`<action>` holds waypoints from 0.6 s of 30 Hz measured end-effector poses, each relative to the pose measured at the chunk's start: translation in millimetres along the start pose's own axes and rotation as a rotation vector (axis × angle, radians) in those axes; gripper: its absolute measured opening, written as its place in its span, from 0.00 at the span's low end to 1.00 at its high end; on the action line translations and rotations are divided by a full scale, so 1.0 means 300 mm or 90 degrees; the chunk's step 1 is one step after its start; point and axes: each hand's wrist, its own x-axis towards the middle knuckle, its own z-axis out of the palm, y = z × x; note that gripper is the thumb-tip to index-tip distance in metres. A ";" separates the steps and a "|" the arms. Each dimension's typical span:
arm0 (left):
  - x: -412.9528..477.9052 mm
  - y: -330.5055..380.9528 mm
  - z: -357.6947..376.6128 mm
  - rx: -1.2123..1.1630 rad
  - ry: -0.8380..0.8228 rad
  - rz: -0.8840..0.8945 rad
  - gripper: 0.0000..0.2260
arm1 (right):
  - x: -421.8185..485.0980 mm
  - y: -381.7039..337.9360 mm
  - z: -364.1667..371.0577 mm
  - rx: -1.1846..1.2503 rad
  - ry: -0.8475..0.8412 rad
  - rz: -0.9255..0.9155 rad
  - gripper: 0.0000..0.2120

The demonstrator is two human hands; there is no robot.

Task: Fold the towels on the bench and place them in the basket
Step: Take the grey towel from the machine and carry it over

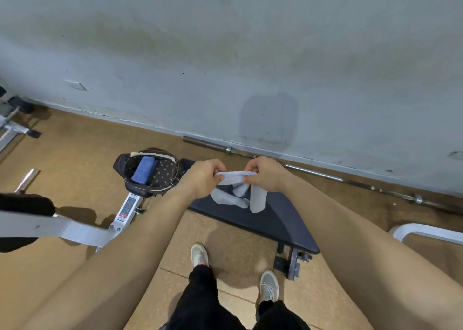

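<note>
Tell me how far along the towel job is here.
Done: a blue towel lies in the basket. In hand: the left hand and right hand pinch a white towel above the bench, mid-fold. Left: finish this fold and put it in the basket; no other loose towel shows.

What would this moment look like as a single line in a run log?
stage: folding | left hand: pinches white towel | right hand: pinches white towel | white towel: hangs over bench | basket: blue towel inside
</note>
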 end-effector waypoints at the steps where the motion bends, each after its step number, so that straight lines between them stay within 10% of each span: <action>1: 0.028 -0.020 -0.016 -0.004 -0.007 0.013 0.04 | 0.023 -0.016 -0.006 0.003 0.004 0.012 0.05; 18: 0.232 -0.390 -0.075 0.048 -0.304 0.157 0.03 | 0.176 -0.223 0.120 0.029 0.158 0.168 0.03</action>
